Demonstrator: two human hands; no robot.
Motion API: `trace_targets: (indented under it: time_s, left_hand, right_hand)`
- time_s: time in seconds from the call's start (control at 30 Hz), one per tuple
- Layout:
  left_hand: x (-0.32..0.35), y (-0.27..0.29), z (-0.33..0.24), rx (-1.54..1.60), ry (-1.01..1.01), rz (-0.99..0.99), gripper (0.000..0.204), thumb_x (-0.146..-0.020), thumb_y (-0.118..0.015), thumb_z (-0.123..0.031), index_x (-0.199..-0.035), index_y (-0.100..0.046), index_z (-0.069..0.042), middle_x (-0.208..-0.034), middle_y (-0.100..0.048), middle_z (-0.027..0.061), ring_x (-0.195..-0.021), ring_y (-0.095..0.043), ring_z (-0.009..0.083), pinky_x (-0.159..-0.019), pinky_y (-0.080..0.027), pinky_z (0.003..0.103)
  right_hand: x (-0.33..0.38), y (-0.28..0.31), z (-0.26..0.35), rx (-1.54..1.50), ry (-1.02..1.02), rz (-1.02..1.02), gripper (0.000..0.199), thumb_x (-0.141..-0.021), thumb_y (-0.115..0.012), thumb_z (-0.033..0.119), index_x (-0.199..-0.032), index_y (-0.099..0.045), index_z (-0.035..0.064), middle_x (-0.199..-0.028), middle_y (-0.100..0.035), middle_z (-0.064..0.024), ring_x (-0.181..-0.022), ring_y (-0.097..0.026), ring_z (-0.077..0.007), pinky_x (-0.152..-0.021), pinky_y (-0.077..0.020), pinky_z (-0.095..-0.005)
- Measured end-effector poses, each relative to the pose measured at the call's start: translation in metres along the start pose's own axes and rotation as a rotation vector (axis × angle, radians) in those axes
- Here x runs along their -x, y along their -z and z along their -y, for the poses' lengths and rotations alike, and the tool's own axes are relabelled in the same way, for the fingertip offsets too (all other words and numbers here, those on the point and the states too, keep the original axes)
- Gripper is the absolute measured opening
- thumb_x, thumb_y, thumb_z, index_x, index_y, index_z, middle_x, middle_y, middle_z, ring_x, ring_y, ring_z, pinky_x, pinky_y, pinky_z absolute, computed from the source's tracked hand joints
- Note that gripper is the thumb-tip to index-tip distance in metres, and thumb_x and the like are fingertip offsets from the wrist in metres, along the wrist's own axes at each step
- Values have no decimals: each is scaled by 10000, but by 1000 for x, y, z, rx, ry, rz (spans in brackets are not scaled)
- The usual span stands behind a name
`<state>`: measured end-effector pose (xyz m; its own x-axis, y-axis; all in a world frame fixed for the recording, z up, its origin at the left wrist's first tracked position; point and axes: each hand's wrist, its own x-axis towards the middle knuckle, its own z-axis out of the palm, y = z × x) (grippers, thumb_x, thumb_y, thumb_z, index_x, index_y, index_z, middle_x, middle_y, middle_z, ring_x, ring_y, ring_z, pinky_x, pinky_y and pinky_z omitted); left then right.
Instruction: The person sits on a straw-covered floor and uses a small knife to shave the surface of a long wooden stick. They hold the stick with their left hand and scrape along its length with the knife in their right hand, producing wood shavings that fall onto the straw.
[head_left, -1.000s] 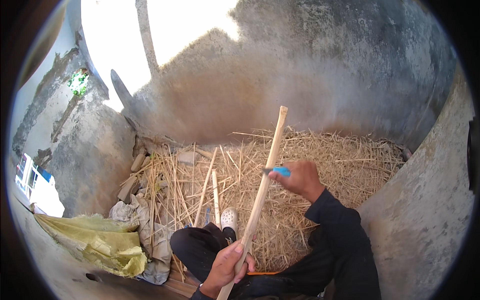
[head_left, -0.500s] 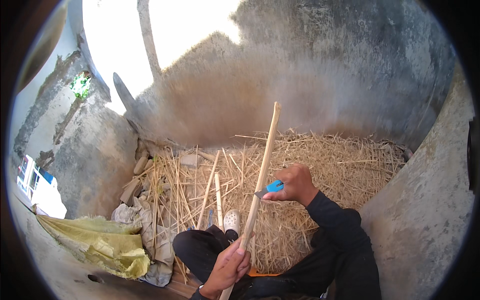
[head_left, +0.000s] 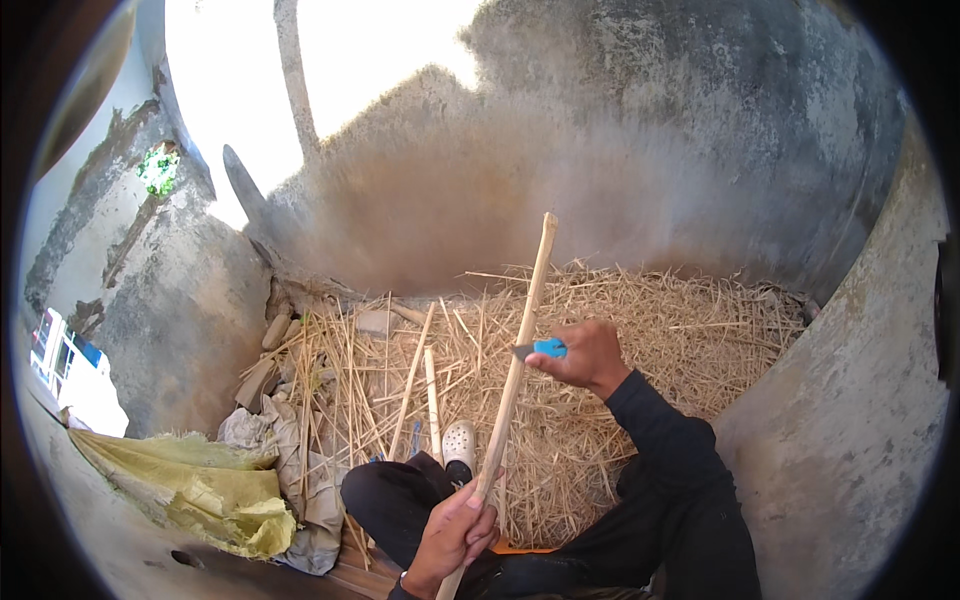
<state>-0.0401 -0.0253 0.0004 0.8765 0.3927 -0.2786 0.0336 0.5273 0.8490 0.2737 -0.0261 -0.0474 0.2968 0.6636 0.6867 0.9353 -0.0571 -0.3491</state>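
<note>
A long pale strip of split bamboo or wood (head_left: 519, 360) slants up and away from my lap. Its lower part is gripped by my left hand (head_left: 458, 535), fingers wrapped round it and thumb along the top. My right hand (head_left: 588, 354) is closed round a blue-handled utility knife (head_left: 548, 348). The knife's dark blade (head_left: 523, 352) points left and lies at the strip's right edge, around its middle. From this view I cannot tell how deep the blade sits in the strip.
Straw-like shavings (head_left: 650, 360) cover the ground ahead. Two pale strips (head_left: 432, 400) lie by my white clog (head_left: 459, 442). Left are long thin slivers (head_left: 345, 380), a yellow sack (head_left: 190, 490) and a grey cloth (head_left: 318, 510). Concrete walls (head_left: 620, 150) close in around me.
My right hand and the knife have moved up along the strip, away from my left hand. The left hand keeps its grip, and the strip's far end has dipped slightly.
</note>
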Motion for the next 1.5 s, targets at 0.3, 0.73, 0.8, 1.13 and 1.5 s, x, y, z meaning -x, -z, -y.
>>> trace_targets:
  time_s: [0.3,0.73,0.8,1.13,1.5]
  left_hand:
    - [12,-13,6,-92,72,-2,504,-1030,-383,-307,-1434,-316,-14,-608,-312,-38,-410,-281,58,-466,-306,203]
    - [14,29,16,23,120,-165,453,-1027,-393,-299,-1385,-390,-20,-594,-329,-34,-389,-305,64,-529,-370,247]
    - [0,32,8,18,107,-161,452,-1028,-376,-280,-1392,-383,-12,-581,-320,-33,-362,-298,67,-545,-373,257]
    - [-17,8,-3,127,82,-41,488,-1024,-380,-286,-1417,-339,1,-583,-323,-45,-369,-300,54,-535,-356,242]
    - [-8,0,0,24,103,-16,494,-1026,-380,-308,-1413,-346,-3,-572,-325,-47,-368,-304,50,-515,-343,207]
  right_hand:
    - [-13,-6,-50,184,-7,-64,758,-701,-490,860,-479,-527,136,-411,-461,-30,-367,-511,-211,-383,-399,-359]
    - [-15,19,-191,250,-794,-152,854,-847,-361,778,-573,-598,5,-539,-562,-161,-507,-576,-282,-506,-422,-455]
    - [-28,-1,-153,128,-665,-85,848,-843,-380,778,-525,-559,13,-466,-496,-125,-456,-531,-259,-472,-396,-438]
    - [10,7,14,12,12,365,752,-733,-506,816,-522,-631,105,-427,-507,-56,-392,-543,-234,-411,-423,-385]
    - [-5,-11,-34,-36,-289,163,729,-794,-470,783,-575,-660,114,-418,-489,-53,-397,-532,-213,-426,-416,-366]
